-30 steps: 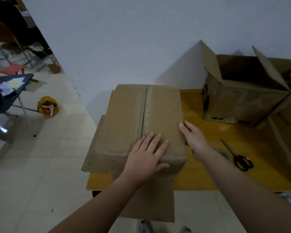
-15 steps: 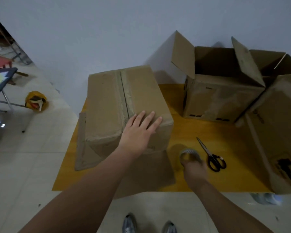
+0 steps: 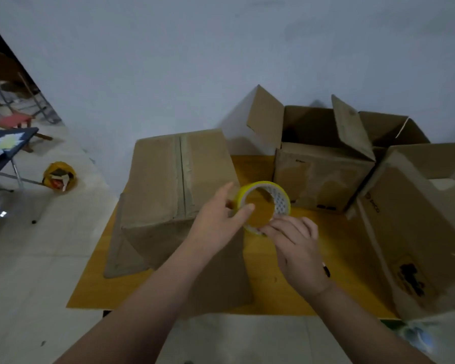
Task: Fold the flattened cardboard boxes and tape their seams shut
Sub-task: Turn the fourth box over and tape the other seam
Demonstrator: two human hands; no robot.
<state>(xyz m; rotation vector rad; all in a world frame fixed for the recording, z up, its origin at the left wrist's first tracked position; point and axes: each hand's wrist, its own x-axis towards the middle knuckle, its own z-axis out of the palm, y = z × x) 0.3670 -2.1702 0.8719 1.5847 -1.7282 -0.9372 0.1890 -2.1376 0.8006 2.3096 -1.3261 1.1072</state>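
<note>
A folded cardboard box [image 3: 168,185] stands on the yellow table [image 3: 334,243], its two top flaps meeting in a middle seam. Just right of its near corner both hands hold up a roll of clear tape [image 3: 265,203] with a yellow rim. My right hand [image 3: 297,248] grips the roll's lower edge from below. My left hand [image 3: 218,222] pinches the roll's left side, thumb laid over the rim. The scissors are almost wholly hidden behind my right wrist; only a dark tip [image 3: 326,270] shows.
An open-topped cardboard box [image 3: 318,174] stands at the table's back right, another large box [image 3: 415,219] lies at the right edge. A flat cardboard sheet [image 3: 221,279] lies under the folded box. A dark folding table [image 3: 3,151] and yellow bag [image 3: 59,176] are on the floor left.
My right hand picked the tape roll up off the table and raised it. My left hand left the box top and came over to the roll.
</note>
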